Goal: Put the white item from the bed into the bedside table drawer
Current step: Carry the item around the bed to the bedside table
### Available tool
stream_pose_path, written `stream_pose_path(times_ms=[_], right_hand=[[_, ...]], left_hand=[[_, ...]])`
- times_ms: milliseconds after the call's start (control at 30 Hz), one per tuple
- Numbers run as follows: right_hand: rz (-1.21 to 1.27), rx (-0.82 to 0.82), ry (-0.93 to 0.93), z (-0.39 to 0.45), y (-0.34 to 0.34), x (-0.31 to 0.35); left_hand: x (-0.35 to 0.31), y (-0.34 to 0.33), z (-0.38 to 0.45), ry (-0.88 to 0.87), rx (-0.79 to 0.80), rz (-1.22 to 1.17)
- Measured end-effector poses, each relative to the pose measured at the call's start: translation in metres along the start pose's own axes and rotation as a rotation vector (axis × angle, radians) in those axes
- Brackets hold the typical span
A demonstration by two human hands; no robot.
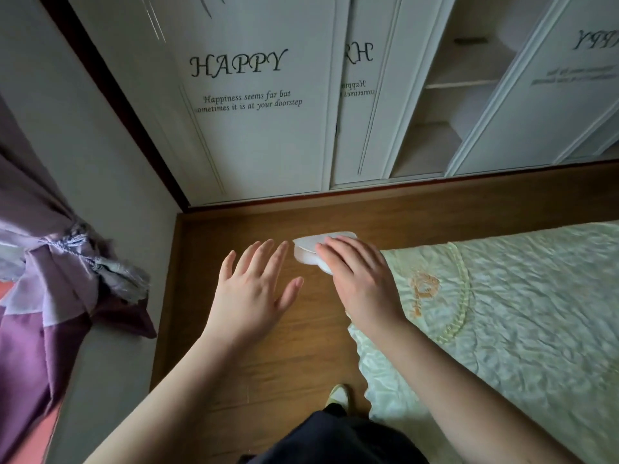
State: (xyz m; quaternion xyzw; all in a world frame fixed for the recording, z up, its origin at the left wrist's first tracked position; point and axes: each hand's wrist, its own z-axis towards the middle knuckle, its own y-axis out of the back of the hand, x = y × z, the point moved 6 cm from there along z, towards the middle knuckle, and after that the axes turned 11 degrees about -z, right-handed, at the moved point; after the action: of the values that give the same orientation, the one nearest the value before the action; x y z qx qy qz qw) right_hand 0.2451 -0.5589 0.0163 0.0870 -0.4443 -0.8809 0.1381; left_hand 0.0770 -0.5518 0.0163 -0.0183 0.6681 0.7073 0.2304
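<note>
My right hand (360,279) holds the white item (311,247), a flat rounded piece that sticks out past my fingertips, over the corner of the bed (502,296) and the wooden floor. The fingers lie over its top and hide its near part. My left hand (254,289) hovers just left of it, palm down, fingers spread, holding nothing. No bedside table or drawer is in view.
A white wardrobe (254,112) with "HAPPY" lettering stands ahead, one door open on bare shelves (459,95). A tied purple curtain (60,279) hangs at the left. Brown wooden floor (251,363) runs between the wall and the bed. My foot (338,395) stands by the bed's edge.
</note>
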Motion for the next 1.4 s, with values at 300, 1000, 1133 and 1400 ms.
stream_pose_path(times_ms=[300,1000,1133,1400], right_hand=[[0.06,0.045,0.04,0.072,-0.037,-0.043],[-0.156,0.211,-0.157,0.283,-0.208,-0.094],[-0.214,0.165,-0.247,0.3,-0.221,-0.134],[-0.253,0.112,-0.386,0.321,-0.261,-0.237]], left_hand=[[0.008,0.005,0.094,0.003,0.008,0.015],[0.151,0.013,0.372,-0.212,0.142,0.019],[0.14,-0.002,0.426,-0.272,0.214,-0.021],[0.064,-0.04,0.555,-0.453,0.287,-0.021]])
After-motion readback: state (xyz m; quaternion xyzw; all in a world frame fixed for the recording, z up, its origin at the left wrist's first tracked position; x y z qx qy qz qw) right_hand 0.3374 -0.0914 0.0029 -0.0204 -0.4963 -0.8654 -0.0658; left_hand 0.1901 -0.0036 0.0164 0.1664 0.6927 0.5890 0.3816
